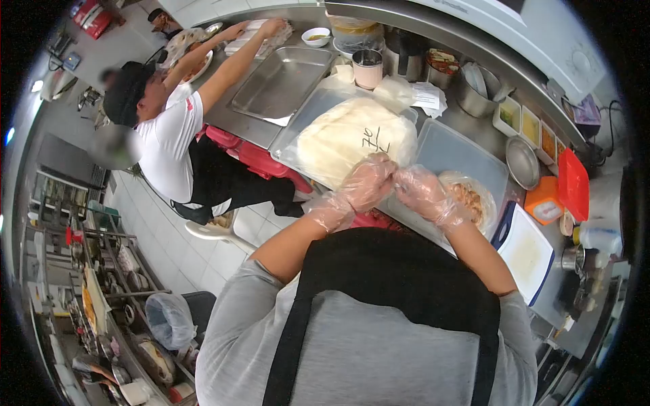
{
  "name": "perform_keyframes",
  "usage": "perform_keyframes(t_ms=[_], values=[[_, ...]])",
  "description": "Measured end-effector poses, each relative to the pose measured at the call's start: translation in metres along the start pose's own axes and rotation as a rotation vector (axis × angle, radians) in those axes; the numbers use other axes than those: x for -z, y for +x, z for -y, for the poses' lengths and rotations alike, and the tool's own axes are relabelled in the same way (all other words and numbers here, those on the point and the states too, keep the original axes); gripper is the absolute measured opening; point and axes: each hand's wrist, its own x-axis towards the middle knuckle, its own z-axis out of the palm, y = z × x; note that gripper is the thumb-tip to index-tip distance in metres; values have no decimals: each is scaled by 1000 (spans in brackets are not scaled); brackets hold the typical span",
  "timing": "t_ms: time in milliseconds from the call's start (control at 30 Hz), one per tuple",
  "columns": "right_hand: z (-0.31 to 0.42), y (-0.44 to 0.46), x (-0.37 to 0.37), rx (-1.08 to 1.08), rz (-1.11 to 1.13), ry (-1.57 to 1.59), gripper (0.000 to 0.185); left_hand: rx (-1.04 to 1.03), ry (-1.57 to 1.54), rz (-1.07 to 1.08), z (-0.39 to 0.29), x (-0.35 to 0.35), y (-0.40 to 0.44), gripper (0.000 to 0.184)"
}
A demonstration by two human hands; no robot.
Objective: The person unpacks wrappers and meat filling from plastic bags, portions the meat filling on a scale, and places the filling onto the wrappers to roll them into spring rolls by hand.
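Observation:
A large clear plastic bag [338,139] of pale, flat food, marked with black handwriting, lies on a translucent lid or tray at the middle of the counter. My left hand [366,183], in a clear plastic glove, is closed at the bag's near right corner. Close beside it, my right hand [425,193], gloved too, has its fingers pinched together. The fingertips of both hands nearly meet; what they grip there is too small to make out. Just right of my right hand sits a round container of shredded food [472,197], partly covered by clear plastic.
A co-worker in a white shirt [166,152] reaches over the counter at left, near an empty steel tray [283,82]. At right are a white cutting board [526,252], an orange container [543,200], a steel bowl [523,162] and small food tubs [530,126].

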Motion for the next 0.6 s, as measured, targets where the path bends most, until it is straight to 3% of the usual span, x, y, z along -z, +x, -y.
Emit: perform_keyframes(t_ms=[67, 167, 267, 367, 467, 533, 567, 600], values=[[-5, -1, -1, 61, -9, -63, 13, -1, 56, 77, -6, 4, 6, 13], [-14, -8, -11, -22, 30, -3, 15, 38, -3, 44, -6, -2, 4, 9], [-14, -13, -16, -12, -75, 113, 15, 532, -386, -63, -9, -16, -4, 10], [-11, -21, -26, -258, 145, 95, 17, 787, -1401, -492, 20, -14, -3, 9], [-11, -26, -8, -376, 175, 135, 18, 496, -1430, -233, -20, 34, -1, 7], [-5, -6, 0, -169, -284, -41, 18, 360, -1094, 71, -31, 44, -5, 8], [-8, 4, -2, -90, -350, -75, 18, 289, -918, 221, -38, 48, -6, 10], [-11, 13, -3, -13, -417, -113, 18, 422, -866, 289, -52, 49, -7, 24]])
